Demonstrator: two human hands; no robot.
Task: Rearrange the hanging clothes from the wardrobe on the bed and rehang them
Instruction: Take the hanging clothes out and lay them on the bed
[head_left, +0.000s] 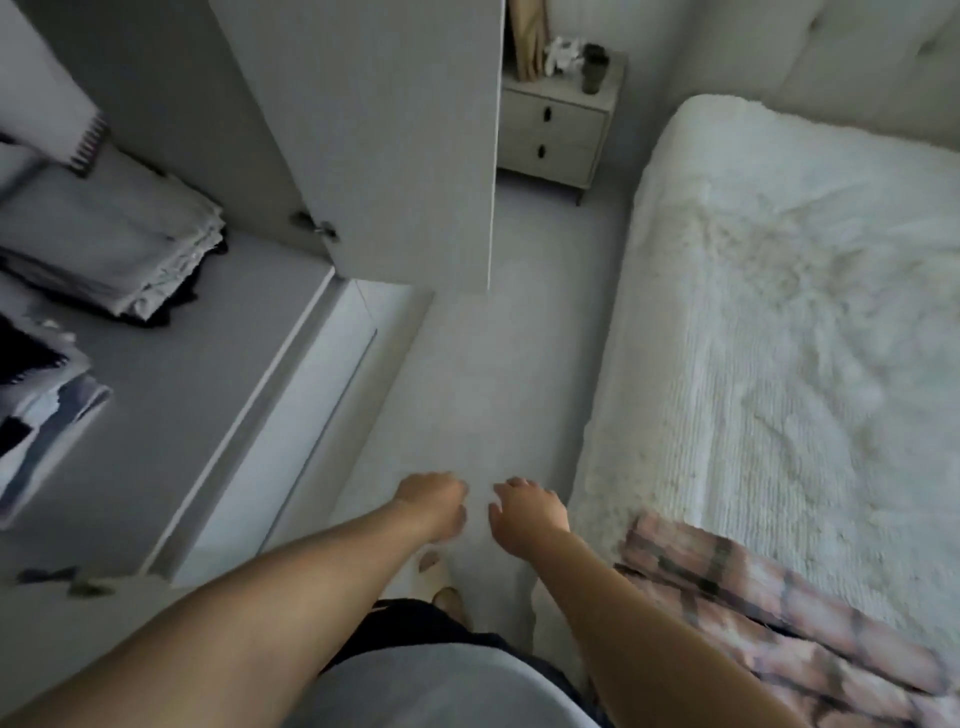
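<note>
Head view: left hand (434, 499) and right hand (524, 509) hang over the floor, fingers loosely curled, holding nothing; plaid garment (753, 597) lies on the bed (779, 312) edge and could slide off, or the open wardrobe door (395, 156) could get bumped.

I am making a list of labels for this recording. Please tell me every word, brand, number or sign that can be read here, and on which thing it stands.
None can be read.
The dark cup on the bedside cabinet: too blurred to tell any print.
The folded clothes in the wardrobe: no lettering shows.
</note>
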